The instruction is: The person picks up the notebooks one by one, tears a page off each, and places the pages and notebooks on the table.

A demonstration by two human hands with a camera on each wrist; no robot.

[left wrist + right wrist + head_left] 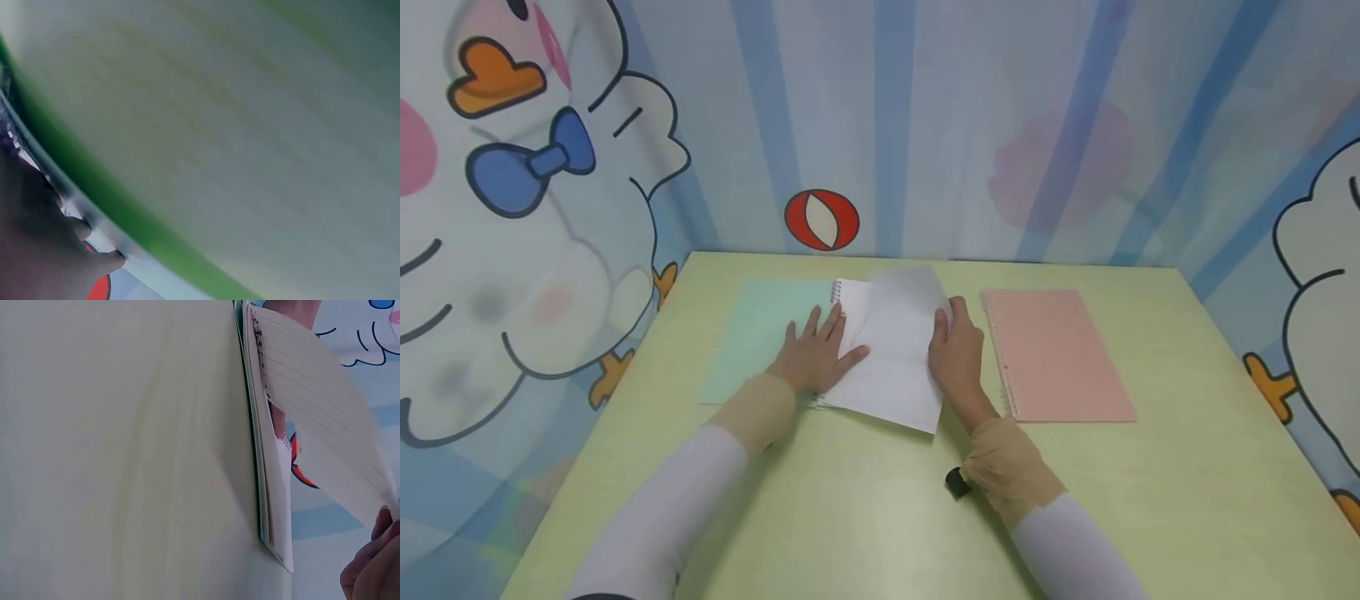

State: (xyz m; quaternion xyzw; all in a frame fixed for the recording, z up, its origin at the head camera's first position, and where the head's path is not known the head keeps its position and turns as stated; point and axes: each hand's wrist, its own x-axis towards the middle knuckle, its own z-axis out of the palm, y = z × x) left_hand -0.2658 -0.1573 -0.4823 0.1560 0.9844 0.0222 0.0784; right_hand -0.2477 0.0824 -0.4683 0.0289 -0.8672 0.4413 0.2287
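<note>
Table [880, 517], pale green. Left hand [815, 354]: grip wide, fingers spread across the coil [836, 292] of an open mint notebook [763, 329], mid-table. Right hand [958, 354]: grip narrow, pinching the outer edge of a white sheet [898, 350], raised above the notebook. Pink notebook [1060, 354]: right of these, closed. Wall [940, 133]: blue-striped, beyond.

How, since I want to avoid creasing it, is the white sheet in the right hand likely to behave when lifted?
The sheet is likely floppy: in the right wrist view it bows between the spiral binding and the right hand. It is probably light, looking paper-thin. It may tear easily, since its inner edge looks ragged.
</note>
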